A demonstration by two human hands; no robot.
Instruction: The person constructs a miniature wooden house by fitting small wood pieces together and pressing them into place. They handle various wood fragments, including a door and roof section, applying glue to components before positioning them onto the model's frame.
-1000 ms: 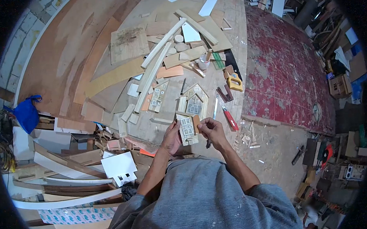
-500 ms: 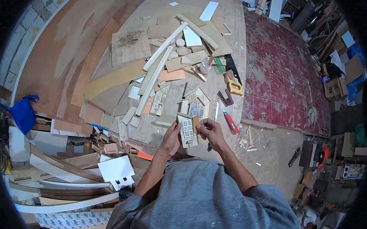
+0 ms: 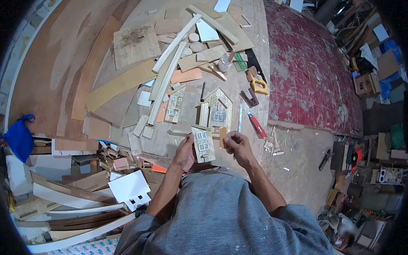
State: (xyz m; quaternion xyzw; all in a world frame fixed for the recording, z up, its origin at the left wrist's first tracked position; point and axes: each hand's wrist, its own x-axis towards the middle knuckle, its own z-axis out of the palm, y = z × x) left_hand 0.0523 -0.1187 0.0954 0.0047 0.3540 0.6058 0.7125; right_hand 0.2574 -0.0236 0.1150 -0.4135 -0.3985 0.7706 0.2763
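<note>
My left hand (image 3: 184,154) grips the left edge of a small wooden model house wall (image 3: 206,152), which has white-framed windows and is tilted slightly near the table's front edge. Pinched in the fingers of my right hand (image 3: 240,148) is a small flat orange-brown piece (image 3: 223,138), held just right of the wall's edge. Just beyond my hands lies a gabled model house front (image 3: 226,109) with windows and a cross-shaped mark. Farther left rests another windowed wall panel (image 3: 175,105).
A red utility knife (image 3: 257,126) and a metal ruler (image 3: 240,121) lie to the right, below a yellow-handled saw (image 3: 259,85). Wooden strips (image 3: 167,75), boards and a white cup (image 3: 224,64) crowd the table's middle. Offcuts (image 3: 120,164) pile up at lower left.
My right hand has drawn the orange-brown piece slightly rightward, away from the wall's edge. My left hand still holds the wall, now tilted a bit more. The whole view has shifted slightly.
</note>
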